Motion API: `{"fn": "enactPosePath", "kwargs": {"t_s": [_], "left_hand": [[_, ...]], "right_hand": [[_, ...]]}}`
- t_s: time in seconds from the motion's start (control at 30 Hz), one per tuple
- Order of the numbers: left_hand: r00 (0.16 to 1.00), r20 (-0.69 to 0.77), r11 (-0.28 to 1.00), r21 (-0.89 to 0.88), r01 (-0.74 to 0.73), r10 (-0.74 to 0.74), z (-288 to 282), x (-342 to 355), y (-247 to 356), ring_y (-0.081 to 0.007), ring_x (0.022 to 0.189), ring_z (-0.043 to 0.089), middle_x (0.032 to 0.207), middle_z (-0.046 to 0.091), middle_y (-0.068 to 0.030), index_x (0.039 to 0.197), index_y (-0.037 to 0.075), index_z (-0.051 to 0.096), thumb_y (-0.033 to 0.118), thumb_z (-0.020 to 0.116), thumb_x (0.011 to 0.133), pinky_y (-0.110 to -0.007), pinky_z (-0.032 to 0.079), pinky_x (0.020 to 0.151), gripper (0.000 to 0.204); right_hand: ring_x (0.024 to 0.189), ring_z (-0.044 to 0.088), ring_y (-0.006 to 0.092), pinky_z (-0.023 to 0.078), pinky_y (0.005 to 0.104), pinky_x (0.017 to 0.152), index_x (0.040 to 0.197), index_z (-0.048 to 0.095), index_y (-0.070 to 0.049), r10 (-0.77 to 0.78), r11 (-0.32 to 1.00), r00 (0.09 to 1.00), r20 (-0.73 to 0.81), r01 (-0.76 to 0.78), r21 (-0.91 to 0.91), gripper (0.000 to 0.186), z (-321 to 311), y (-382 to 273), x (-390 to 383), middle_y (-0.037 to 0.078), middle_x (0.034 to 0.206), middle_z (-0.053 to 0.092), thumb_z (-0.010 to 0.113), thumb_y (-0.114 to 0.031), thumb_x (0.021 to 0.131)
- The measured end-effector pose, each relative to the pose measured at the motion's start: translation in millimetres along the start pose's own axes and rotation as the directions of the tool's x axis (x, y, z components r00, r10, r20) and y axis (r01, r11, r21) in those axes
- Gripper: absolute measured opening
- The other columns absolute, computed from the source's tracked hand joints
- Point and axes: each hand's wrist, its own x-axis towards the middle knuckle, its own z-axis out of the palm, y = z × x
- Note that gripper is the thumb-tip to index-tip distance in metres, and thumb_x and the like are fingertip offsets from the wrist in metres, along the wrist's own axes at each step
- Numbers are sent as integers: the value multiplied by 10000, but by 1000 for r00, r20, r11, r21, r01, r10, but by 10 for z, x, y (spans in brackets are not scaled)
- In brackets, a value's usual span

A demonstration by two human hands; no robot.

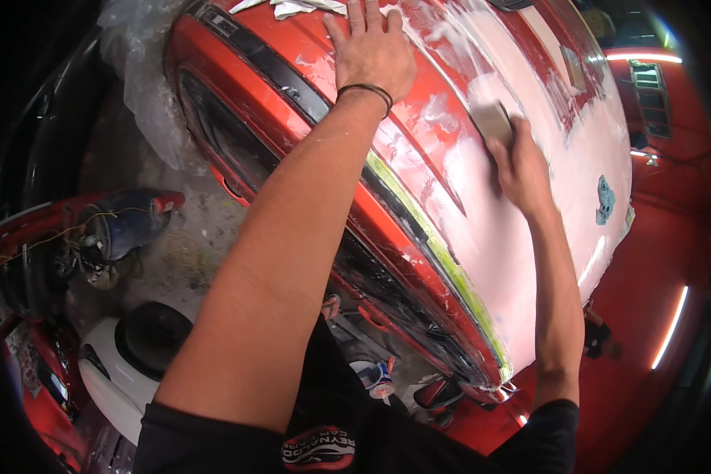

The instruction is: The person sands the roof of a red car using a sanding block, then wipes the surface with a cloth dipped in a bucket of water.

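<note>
My left hand (377, 57) lies flat with fingers spread on the red roof of a car (407, 130), a dark band round its wrist. To its right, my right hand (523, 170) grips a beige sanding block (492, 125) with a dark edge. The block rests against the roof where pale pink filler (502, 253) meets red paint. Whitish smears and dust mark the panel around both hands. A yellow-green strip (442, 257) runs along the roof's edge beside the black trim.
Crumpled white paper (292, 8) lies beyond my left hand. Clear plastic sheeting (154, 87) hangs at the far left. On the left floor are a blue drum (130, 231) and a white rounded body part (107, 365). A blue-green patch (605, 200) marks the filler.
</note>
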Motion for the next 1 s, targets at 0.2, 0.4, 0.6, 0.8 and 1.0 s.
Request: {"fn": "enactPosePath", "kwargs": {"t_s": [0.2,0.4,0.6,0.8,1.0], "left_hand": [[997,70,999,34,-18,16,-77,1,174,-452,1680,339,1767,452,-250,1642,49,551,313,491,1104,-716,129,1373,603],[1000,8,1000,0,23,-23,24,-20,-56,-443,1685,332,1763,458,-251,1652,47,546,295,505,1094,-724,128,1369,612],[993,120,1000,-7,7,-6,-171,62,172,-432,1696,319,1777,441,-253,1664,48,534,294,488,1098,-716,125,1374,619],[999,50,999,-39,16,-14,34,8,-57,-430,1696,320,1779,437,-250,1663,45,535,268,489,1090,-702,129,1379,616],[999,52,998,55,1,-3,20,-8,29,-432,1698,317,1773,445,-255,1647,32,545,270,453,1113,-696,124,1381,592]], "right_hand": [[1116,727,539,573,584,951,1439,507,-13,-112,984,991,-72,100,-148,486,146,-406,825,319,1202,762,694,-324,1114],[1141,757,491,585,542,966,1456,512,-31,-25,999,999,-28,24,-48,474,21,-78,-67,326,1249,760,711,-289,1113],[1078,737,537,573,578,925,1463,526,-6,-133,979,986,-105,114,-166,509,128,-350,702,333,1167,763,689,-348,1122],[1096,751,515,587,566,936,1446,530,-41,-28,998,999,-36,25,-66,467,65,-253,282,308,1192,774,694,-332,1119],[1165,750,516,586,538,992,1518,513,-40,114,993,993,-34,-115,-20,532,-109,359,-712,322,1278,754,735,-275,1095]]}}
